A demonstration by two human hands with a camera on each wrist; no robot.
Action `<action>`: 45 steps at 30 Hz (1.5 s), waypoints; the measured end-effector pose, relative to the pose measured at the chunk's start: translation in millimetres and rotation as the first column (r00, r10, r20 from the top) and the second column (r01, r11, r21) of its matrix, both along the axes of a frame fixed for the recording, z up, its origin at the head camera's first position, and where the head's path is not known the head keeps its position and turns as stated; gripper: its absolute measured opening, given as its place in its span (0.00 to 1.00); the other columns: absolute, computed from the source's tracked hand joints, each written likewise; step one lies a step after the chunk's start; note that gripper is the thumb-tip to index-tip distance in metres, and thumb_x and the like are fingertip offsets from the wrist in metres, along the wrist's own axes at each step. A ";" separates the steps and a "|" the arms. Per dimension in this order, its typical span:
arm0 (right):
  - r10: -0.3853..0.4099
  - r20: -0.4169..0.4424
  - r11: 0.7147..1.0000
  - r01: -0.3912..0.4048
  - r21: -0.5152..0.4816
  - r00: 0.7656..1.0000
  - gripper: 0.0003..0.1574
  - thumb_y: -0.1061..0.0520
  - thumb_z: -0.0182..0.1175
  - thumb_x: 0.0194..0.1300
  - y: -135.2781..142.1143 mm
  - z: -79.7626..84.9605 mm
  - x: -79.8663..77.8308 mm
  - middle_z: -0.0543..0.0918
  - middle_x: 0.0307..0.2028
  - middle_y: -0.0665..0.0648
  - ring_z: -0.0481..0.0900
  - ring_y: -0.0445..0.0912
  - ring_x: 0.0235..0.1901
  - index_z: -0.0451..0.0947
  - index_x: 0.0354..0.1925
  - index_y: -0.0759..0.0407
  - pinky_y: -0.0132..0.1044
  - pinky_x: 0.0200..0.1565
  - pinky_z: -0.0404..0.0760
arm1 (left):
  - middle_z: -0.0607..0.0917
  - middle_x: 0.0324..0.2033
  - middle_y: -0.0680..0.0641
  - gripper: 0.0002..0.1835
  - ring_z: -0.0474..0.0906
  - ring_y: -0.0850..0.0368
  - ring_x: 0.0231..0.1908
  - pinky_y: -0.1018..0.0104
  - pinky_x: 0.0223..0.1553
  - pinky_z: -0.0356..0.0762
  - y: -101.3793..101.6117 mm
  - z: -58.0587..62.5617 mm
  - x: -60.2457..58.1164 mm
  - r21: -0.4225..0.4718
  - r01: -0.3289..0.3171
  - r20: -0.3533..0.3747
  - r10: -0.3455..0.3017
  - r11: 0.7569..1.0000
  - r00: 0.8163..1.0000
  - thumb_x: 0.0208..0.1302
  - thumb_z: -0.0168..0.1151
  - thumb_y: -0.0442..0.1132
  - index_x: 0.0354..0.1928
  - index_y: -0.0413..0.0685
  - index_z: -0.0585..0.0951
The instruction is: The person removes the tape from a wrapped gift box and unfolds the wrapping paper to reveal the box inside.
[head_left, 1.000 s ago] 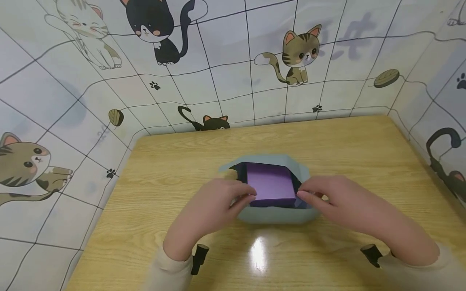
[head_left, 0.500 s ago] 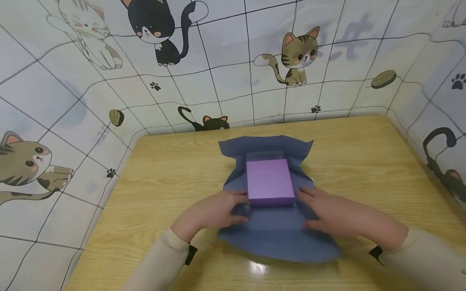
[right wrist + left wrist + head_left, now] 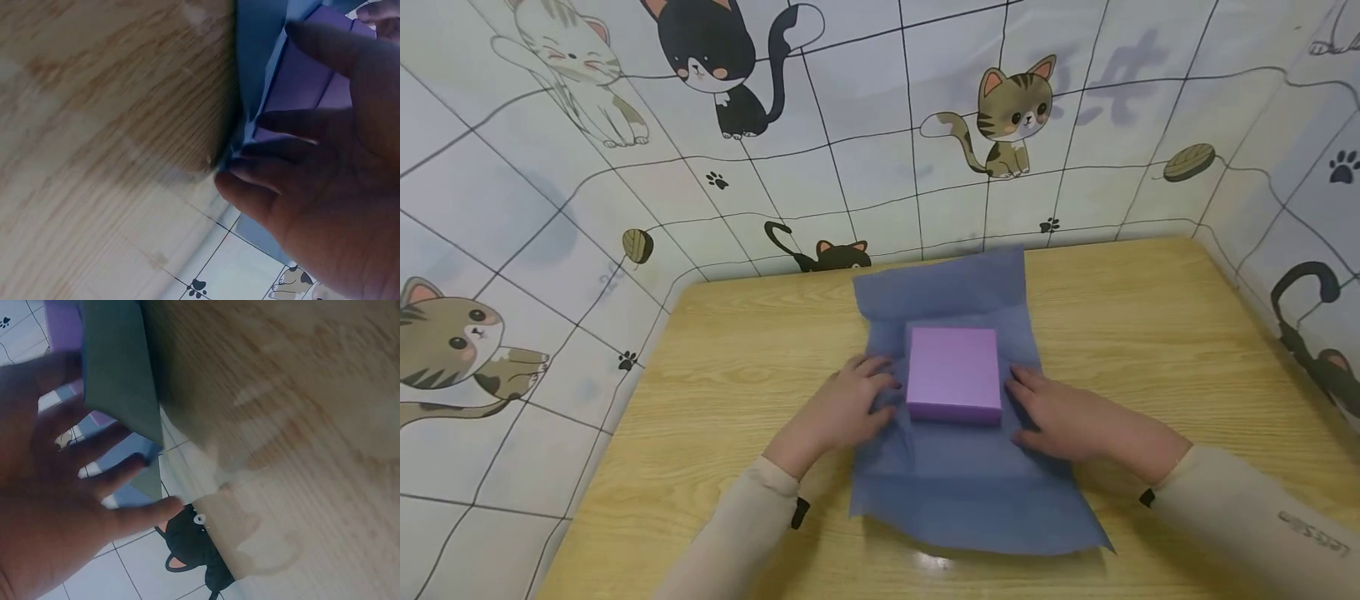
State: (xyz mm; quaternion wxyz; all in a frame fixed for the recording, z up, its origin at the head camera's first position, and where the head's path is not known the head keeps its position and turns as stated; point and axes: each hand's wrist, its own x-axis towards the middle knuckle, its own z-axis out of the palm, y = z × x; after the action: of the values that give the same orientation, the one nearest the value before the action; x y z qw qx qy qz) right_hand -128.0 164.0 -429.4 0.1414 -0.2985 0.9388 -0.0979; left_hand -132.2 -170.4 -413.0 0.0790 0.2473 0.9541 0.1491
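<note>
A purple box (image 3: 953,371) lies flat on a creased sheet of blue-grey wrapping paper (image 3: 962,500), which is spread out on the table. My left hand (image 3: 848,402) rests at the paper's left edge with fingers spread, just short of the box. Over on the right side, my right hand (image 3: 1063,417) touches the paper beside the box, its fingers extended. In the left wrist view the left hand (image 3: 59,469) has its fingers apart near a raised paper edge (image 3: 122,369). The right wrist view has the right hand's fingertips (image 3: 272,122) against the paper, with the purple box behind.
The wooden table (image 3: 737,333) surrounds the paper on all sides. Behind it stands a white wall covering (image 3: 880,192) with grid lines and cartoon cats. The paper's far edge stands up near that wall, and its front edge curls slightly.
The paper, earlier folded up around the box with both hands pinching at its sides, has opened out flat, far and near. Both hands have let go and spread outward.
</note>
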 end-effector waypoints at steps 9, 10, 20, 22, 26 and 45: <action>-0.310 -0.086 0.944 0.297 -0.141 0.947 0.40 0.50 0.63 0.75 5.8 14.5 -36.9 0.71 0.70 0.81 0.71 0.76 0.69 0.69 0.71 0.76 0.72 0.64 0.75 | 0.83 0.60 0.38 0.23 0.83 0.42 0.57 0.50 0.56 0.84 -3.5 -7.3 -39.5 0.359 -0.478 0.284 0.394 0.802 0.874 0.73 0.68 0.46 0.62 0.43 0.75; -0.350 -0.028 0.925 0.341 -0.167 0.936 0.41 0.49 0.61 0.76 6.8 14.4 -44.8 0.72 0.70 0.82 0.72 0.76 0.68 0.67 0.72 0.78 0.70 0.65 0.76 | 0.85 0.58 0.38 0.24 0.85 0.43 0.54 0.51 0.54 0.85 -3.8 -9.7 -44.7 0.365 -0.511 0.331 0.404 0.778 0.852 0.73 0.69 0.47 0.62 0.42 0.75; -0.446 0.242 0.819 0.502 -0.279 0.862 0.28 0.52 0.56 0.76 14.2 2.1 -94.5 0.62 0.16 0.47 0.64 0.44 0.21 0.60 0.20 0.54 0.37 0.27 0.64 | 0.77 0.24 0.52 0.11 0.72 0.58 0.29 0.68 0.31 0.71 -1.0 -24.0 -75.4 0.318 -0.533 0.332 0.435 0.784 0.837 0.70 0.67 0.38 0.28 0.44 0.79; -0.448 0.240 0.820 0.503 -0.273 0.861 0.28 0.52 0.56 0.76 16.0 1.6 -97.6 0.61 0.16 0.46 0.63 0.43 0.21 0.60 0.19 0.51 0.37 0.27 0.64 | 0.73 0.22 0.53 0.13 0.70 0.58 0.27 0.68 0.29 0.69 -0.1 -24.2 -78.5 0.314 -0.534 0.330 0.437 0.785 0.836 0.70 0.67 0.37 0.26 0.45 0.77; -0.453 0.247 0.824 0.508 -0.249 0.857 0.27 0.52 0.57 0.76 17.8 2.1 -104.5 0.64 0.17 0.46 0.65 0.43 0.22 0.63 0.19 0.52 0.37 0.27 0.65 | 0.77 0.25 0.51 0.10 0.73 0.58 0.29 0.69 0.31 0.72 0.5 -24.6 -82.8 0.306 -0.539 0.327 0.445 0.785 0.834 0.70 0.67 0.38 0.32 0.41 0.83; -0.465 0.255 0.821 0.521 -0.235 0.848 0.27 0.51 0.55 0.79 20.7 -1.9 -117.6 0.67 0.18 0.47 0.68 0.45 0.25 0.65 0.20 0.53 0.38 0.30 0.67 | 0.89 0.43 0.42 0.13 0.80 0.55 0.37 0.66 0.38 0.79 1.6 -28.0 -94.3 0.257 -0.582 0.309 0.505 0.772 0.806 0.71 0.68 0.41 0.46 0.37 0.88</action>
State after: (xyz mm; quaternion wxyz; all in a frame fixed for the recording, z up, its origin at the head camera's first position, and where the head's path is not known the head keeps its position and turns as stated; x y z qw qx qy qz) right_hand -245.6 184.6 -431.3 0.1520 -0.0517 0.9411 -0.2977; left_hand -226.5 -168.8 -441.0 0.0944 -0.0492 0.9290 0.3545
